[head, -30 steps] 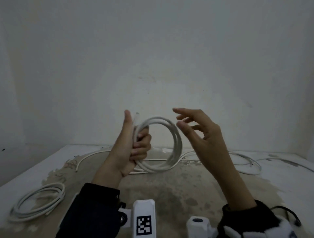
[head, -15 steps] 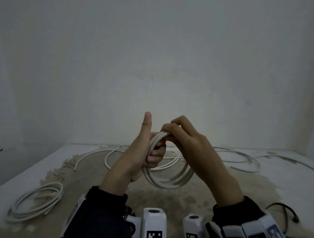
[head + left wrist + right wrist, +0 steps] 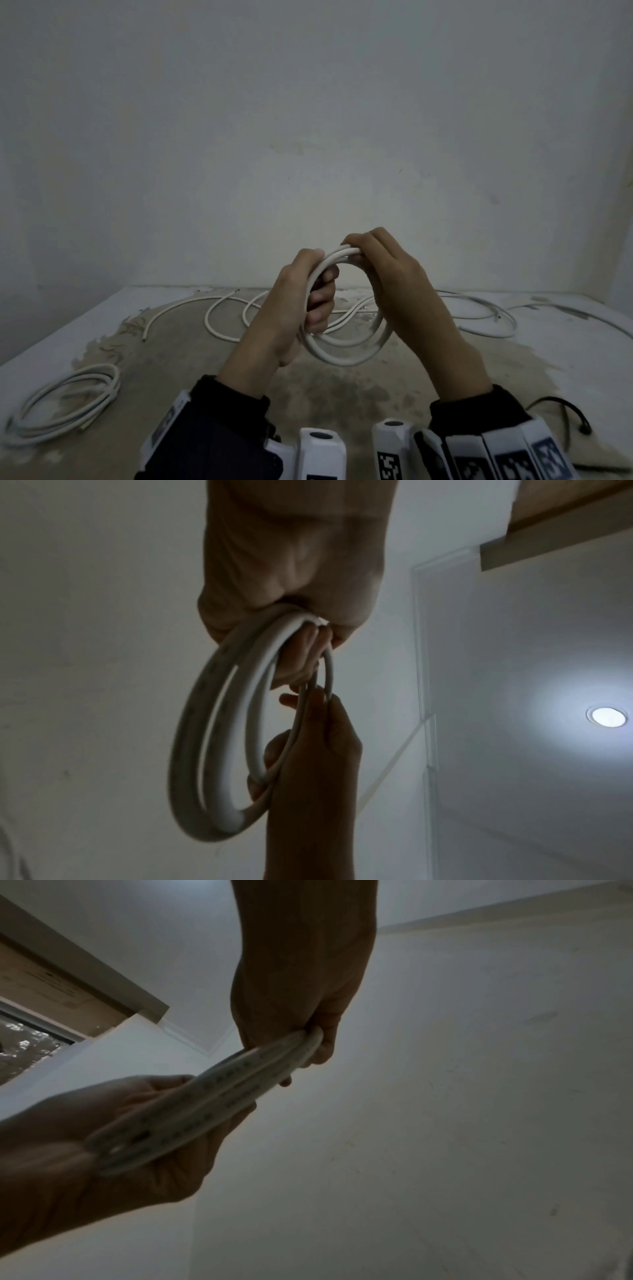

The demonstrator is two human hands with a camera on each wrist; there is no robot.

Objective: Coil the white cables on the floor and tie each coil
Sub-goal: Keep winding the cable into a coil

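A white cable coil (image 3: 346,356) of a few loops is held up in front of me, above the floor. My left hand (image 3: 310,294) grips its left side, fingers curled round the loops and thumb laid over them. My right hand (image 3: 371,255) grips the top of the same coil (image 3: 219,753) from above, fingers wrapped over the strands. In the right wrist view the coil (image 3: 212,1099) appears edge-on between both hands. A trailing strand (image 3: 346,317) of cable runs from the coil down to the floor behind.
A finished white coil (image 3: 65,397) lies on the floor at the left. Loose white cables (image 3: 219,315) sprawl along the wall, more cable (image 3: 479,318) at the right. A thin black cord (image 3: 568,414) lies near my right sleeve. A wall stands close behind.
My right hand, open beside the coil a second ago, has closed over the coil's top. The left thumb has folded down from upright onto the cable. Both hands sit slightly lower.
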